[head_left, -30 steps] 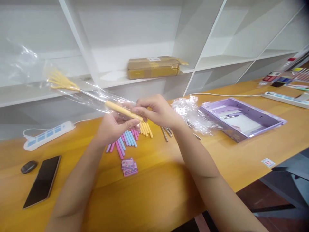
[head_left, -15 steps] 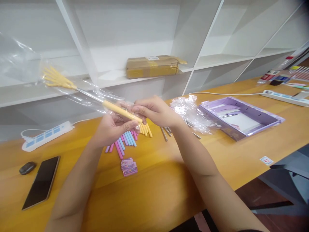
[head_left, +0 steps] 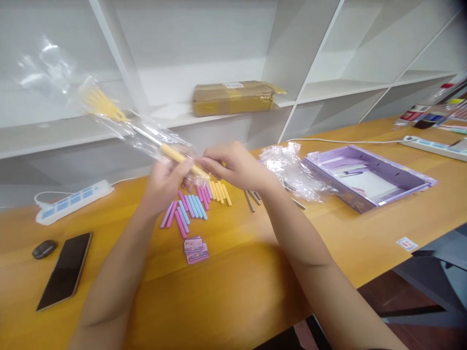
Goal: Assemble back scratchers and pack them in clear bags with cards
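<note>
A yellow back scratcher (head_left: 172, 152) with a metal rod and a hand-shaped head points up to the left, inside a clear plastic bag (head_left: 54, 73). My left hand (head_left: 166, 180) is closed around its handle, thumb on top. Beside the handle's lower end, my right hand (head_left: 235, 165) pinches at the bag's edge; its fingertips are partly hidden. Below the hands lie several pink, purple and blue tubes (head_left: 193, 206) and several yellow tubes (head_left: 221, 192). A small stack of purple printed cards (head_left: 196, 250) rests nearer to me.
To the right are a heap of clear bags (head_left: 284, 165), metal rods (head_left: 250, 201) and a purple tray (head_left: 359, 204). A phone (head_left: 65, 272), a dark mouse-like object (head_left: 44, 249) and a power strip (head_left: 75, 201) lie left. A taped cardboard box (head_left: 233, 99) sits on the shelf behind.
The back scratcher in its bag has shifted slightly right and its head slightly lower. My left thumb has moved up the handle, away from its end.
</note>
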Demonstrator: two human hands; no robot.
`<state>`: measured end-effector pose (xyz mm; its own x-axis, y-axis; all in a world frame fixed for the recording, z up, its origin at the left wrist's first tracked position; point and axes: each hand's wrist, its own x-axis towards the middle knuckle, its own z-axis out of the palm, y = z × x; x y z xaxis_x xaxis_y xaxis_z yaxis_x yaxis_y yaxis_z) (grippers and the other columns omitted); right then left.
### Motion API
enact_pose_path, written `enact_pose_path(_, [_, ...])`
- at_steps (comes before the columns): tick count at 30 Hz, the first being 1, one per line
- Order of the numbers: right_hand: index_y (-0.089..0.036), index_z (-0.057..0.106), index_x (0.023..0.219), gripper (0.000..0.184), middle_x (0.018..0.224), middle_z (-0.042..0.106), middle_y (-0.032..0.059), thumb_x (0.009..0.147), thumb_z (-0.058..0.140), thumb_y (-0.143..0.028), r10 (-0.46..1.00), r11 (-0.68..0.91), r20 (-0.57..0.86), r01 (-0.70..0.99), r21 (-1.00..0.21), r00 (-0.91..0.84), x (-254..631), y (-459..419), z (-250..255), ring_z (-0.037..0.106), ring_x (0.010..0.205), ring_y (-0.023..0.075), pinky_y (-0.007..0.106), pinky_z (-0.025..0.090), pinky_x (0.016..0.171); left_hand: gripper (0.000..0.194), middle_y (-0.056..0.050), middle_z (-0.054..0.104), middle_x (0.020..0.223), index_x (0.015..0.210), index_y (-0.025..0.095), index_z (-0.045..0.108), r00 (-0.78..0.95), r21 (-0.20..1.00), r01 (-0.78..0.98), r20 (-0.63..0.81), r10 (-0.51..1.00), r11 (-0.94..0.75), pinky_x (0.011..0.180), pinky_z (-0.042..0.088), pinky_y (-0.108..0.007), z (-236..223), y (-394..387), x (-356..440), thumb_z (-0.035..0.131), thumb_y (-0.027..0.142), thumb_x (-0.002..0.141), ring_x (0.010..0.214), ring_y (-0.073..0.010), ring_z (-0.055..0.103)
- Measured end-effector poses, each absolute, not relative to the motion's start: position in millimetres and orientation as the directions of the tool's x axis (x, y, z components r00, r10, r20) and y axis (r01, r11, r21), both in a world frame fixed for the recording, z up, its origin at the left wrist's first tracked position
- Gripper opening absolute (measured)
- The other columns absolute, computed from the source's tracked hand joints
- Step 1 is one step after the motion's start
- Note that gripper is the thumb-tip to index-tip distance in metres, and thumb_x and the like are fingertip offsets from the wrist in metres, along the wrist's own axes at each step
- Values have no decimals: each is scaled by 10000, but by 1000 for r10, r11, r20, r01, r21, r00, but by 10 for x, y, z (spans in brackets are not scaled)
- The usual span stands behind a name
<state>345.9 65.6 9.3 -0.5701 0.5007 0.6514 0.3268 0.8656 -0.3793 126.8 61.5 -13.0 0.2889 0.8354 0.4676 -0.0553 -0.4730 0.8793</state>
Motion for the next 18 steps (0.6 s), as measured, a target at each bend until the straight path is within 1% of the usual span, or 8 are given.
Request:
enact_pose_path(2, [-159, 534, 733, 475, 667, 537, -25, 1150, 462, -374, 519, 854, 610, 394, -340, -599, 3451, 687, 76, 411, 630, 91, 252, 286, 669, 295, 64, 532, 573, 893, 209, 644, 122, 867, -31, 497, 859, -497, 450, 453, -260, -86, 687, 1224, 755, 478, 944, 465, -110, 541])
enact_pose_path(4, [-156, 556, 742, 471, 689, 548, -17, 1149, 464, -375, 562, 826, 540, 463, -323, -627, 3444, 711, 67, 392, 634, 97, 266, 270, 670, 335, 76, 499, 562, 835, 215, 614, -54, 853, -32, 520, 853, -522, 427, 390, -262, -7, 734, 1138, 782, 497, 901, 457, -94, 481])
enact_pose_path(6, [-150, 607, 763, 474, 716, 575, -5, 1147, 471, -393, 610, 792, 447, 515, -328, -654, 3426, 732, 58, 388, 637, 101, 276, 261, 669, 316, 76, 551, 617, 844, 214, 608, -199, 835, -17, 537, 820, -550, 427, 341, -254, 96, 745, 1021, 783, 474, 883, 481, -71, 436])
enact_pose_path(8, [-143, 662, 789, 465, 726, 597, 1, 1142, 485, -388, 641, 766, 356, 536, -354, -680, 3378, 751, 34, 392, 628, 100, 279, 260, 666, 250, 66, 653, 735, 894, 208, 643, -243, 822, 77, 565, 789, -565, 457, 350, -251, 198, 725, 895, 764, 427, 898, 519, -56, 441])
enact_pose_path(11, [-146, 747, 878, 398, 722, 623, -6, 1130, 507, -340, 590, 779, 253, 457, -429, -767, 3218, 767, -66, 436, 624, 95, 266, 280, 665, 218, 53, 692, 778, 898, 205, 693, -208, 788, 208, 614, 761, -579, 468, 397, -268, 310, 670, 732, 788, 400, 884, 546, -74, 497])
enact_pose_path(14, [-159, 808, 991, 305, 781, 690, -1, 1104, 553, -281, 451, 783, 163, 302, -544, -877, 2969, 741, -244, 504, 652, 91, 245, 325, 678, 227, 26, 700, 787, 853, 191, 709, -155, 724, 253, 685, 712, -642, 482, 425, -277, 369, 595, 605, 816, 391, 867, 590, -105, 547])
enact_pose_path(16, [-149, 818, 993, 248, 853, 735, 13, 1071, 610, -258, 362, 734, 103, 215, -644, -927, 2800, 697, -370, 551, 677, 85, 234, 358, 689, 205, 2, 736, 841, 867, 182, 731, -98, 688, 315, 708, 699, -653, 534, 469, -288, 402, 513, 525, 816, 369, 875, 631, -123, 585])
enact_pose_path(18, [-139, 818, 959, 216, 871, 750, 17, 1038, 664, -268, 276, 674, 46, 159, -721, -960, 2663, 644, -477, 588, 697, 84, 227, 378, 687, 210, -26, 777, 923, 967, 185, 768, 18, 641, 478, 676, 737, -600, 615, 532, -303, 447, 398, 446, 809, 380, 899, 707, -156, 651])
